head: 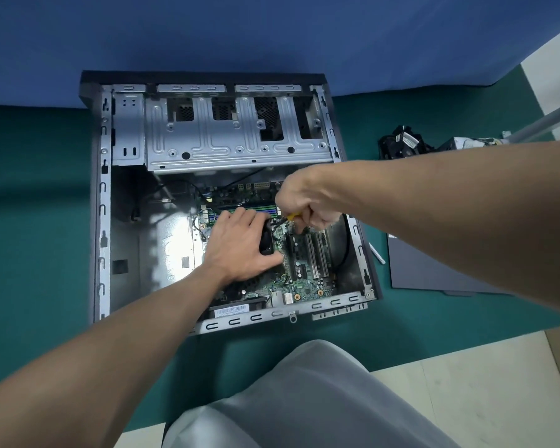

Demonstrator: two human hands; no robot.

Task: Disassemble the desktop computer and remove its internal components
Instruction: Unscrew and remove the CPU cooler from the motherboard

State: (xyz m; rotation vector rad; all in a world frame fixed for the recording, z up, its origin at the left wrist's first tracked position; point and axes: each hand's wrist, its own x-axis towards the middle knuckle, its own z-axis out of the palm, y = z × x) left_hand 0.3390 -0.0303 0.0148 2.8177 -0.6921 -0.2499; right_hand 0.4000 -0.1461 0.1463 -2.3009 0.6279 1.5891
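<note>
On green mat below blue wall, left hand lies spread, right hand grips screwdriver.

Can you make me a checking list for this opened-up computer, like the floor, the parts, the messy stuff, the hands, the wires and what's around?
Surface: green mat on a pale floor.
Job's things: computer case lies open; motherboard inside; black cooler on it; yellow-handled screwdriver.
Clutter: black fan, boxy part with wires and dark side panel lie right of the case.
Grippers: left hand rests on the cooler; right hand grips the screwdriver.
Cables: black cables inside the case.
Surroundings: blue backdrop behind; grey trouser knee in front.
</note>
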